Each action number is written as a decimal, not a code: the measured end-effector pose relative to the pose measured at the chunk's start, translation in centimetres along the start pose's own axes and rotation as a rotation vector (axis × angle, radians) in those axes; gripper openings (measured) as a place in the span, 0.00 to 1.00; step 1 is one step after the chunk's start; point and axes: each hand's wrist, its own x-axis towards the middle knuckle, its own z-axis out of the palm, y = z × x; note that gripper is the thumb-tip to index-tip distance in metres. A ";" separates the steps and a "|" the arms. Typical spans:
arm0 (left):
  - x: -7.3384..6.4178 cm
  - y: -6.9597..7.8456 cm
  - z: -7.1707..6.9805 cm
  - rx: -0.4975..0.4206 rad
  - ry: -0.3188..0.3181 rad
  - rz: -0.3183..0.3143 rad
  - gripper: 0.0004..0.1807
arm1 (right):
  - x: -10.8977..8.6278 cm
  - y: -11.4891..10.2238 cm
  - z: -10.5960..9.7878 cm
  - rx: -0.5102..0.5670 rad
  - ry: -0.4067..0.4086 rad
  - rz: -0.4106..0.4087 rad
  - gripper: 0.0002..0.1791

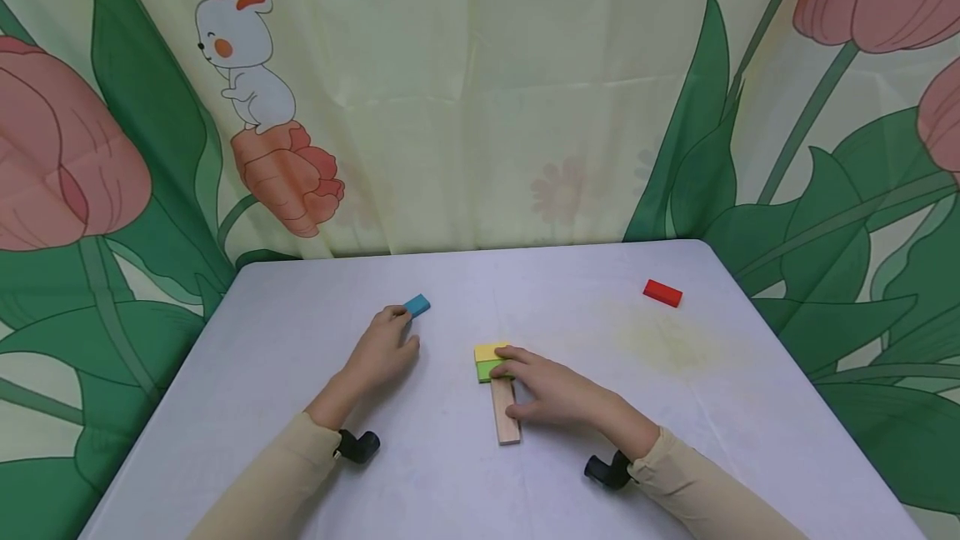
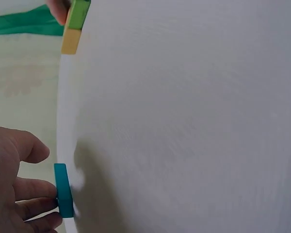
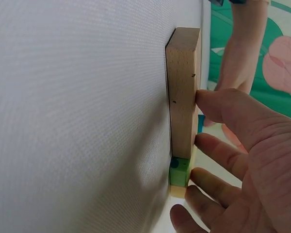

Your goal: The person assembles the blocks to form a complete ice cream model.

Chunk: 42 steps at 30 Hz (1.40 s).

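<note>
My left hand (image 1: 384, 350) reaches to a blue block (image 1: 417, 305) lying flat at the back left of the table. Its fingertips touch the block's near side, while the thumb stands apart from it in the left wrist view. In the middle, a yellow block (image 1: 487, 352) and a green block (image 1: 486, 371) lie side by side, and a plain wooden block (image 1: 506, 430) extends from the green one toward the front. Over these three spreads my right hand (image 1: 558, 394), its thumb at the wooden block and its fingertips at the coloured ones, loosely extended.
A red block (image 1: 663, 293) lies alone at the back right of the white-covered table (image 1: 442, 473). Behind the table's far edge hangs a curtain (image 1: 465, 107) printed with tulips and a rabbit. Small black wrist cameras sit on both wrists.
</note>
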 end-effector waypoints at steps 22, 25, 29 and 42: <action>0.2 4.4 2.3 0.022 -0.081 0.047 0.30 | 0.2 0.2 0.1 -0.009 -0.010 0.023 0.27; 0.1 5.0 2.4 0.012 -0.099 0.059 0.30 | 0.2 0.3 0.2 -0.012 -0.009 0.020 0.27; 0.0 5.7 2.6 0.009 -0.116 0.082 0.30 | 0.3 0.4 0.2 -0.012 -0.007 0.012 0.27; -0.5 7.2 3.2 -0.007 -0.137 0.179 0.29 | 0.2 0.5 0.2 -0.019 0.006 0.000 0.27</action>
